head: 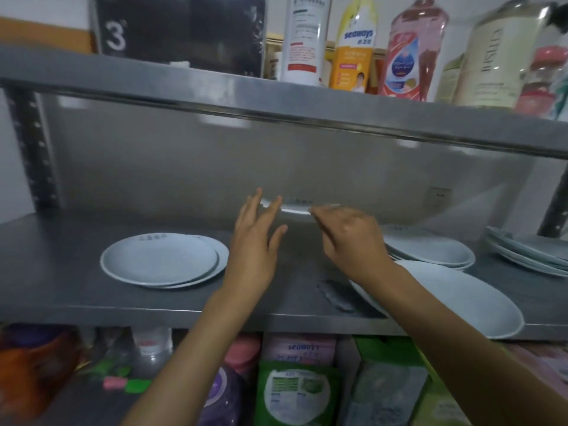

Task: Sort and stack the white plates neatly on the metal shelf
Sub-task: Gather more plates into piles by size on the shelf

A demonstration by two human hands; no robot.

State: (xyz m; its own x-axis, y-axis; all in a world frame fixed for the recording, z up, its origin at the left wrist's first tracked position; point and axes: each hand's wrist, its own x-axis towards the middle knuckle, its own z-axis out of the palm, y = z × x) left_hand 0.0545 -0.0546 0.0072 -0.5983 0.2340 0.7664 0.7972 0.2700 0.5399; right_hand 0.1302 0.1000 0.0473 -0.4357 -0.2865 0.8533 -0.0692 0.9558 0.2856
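Note:
A small white plate (293,208) hangs in the air above the back of the metal shelf (61,290); it is blurred. My right hand (350,238) pinches its right rim. My left hand (255,241) is beside its left rim with fingers spread, and its fingertips are at the edge. To the left, a stack of two white plates (159,259) lies on the shelf. At the right is a stack of deeper white dishes (430,250). A large oval white plate (467,299) lies at the front right, partly under my right forearm.
Another stack of plates (528,253) sits at the far right edge. The upper shelf (276,99) carries bottles and a dark box close overhead. Packets and bottles fill the level below. A dark smear (335,295) marks the shelf near the oval plate.

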